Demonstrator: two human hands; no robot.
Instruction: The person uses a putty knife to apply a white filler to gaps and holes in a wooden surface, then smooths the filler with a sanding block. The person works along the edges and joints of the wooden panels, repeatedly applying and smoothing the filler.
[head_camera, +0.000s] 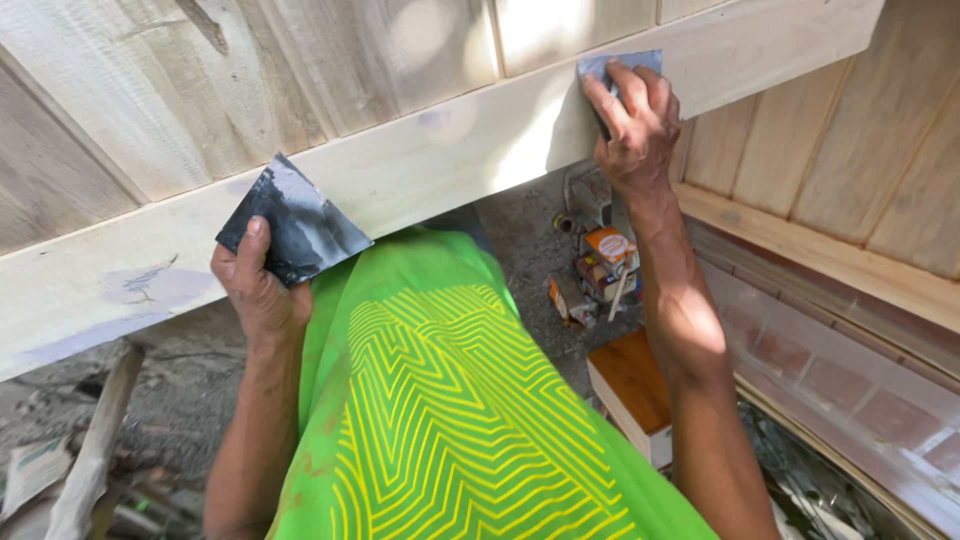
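Slanting from the lower left of the frame up to the upper right, a pale wooden rail (430, 165) crosses a panel of vertical grey-brown boards (250, 80). Greyish smears of filler mark the rail near its lower left end, and bright sun patches fall on its middle.

At the left centre of the frame the left hand (262, 295) pinches a dark, dusty square sheet of sandpaper (293, 220) by one corner, thumb on top, the sheet lying over the rail's lower edge. At the upper right the right hand (635, 125) presses a small grey pad (612, 68) flat against the rail, fingers spread over it.

Below, a bright green shirt with a yellow zigzag pattern (440, 400) fills the lower middle. The ground is rough grey dirt (180, 400) with scraps at the lower left. Orange cans and small containers (600, 265) stand right of centre, a brown-topped box (635, 385) beneath them. More plank boarding (850, 170) and a reddish brick-patterned surface (840, 390) occupy the right side.
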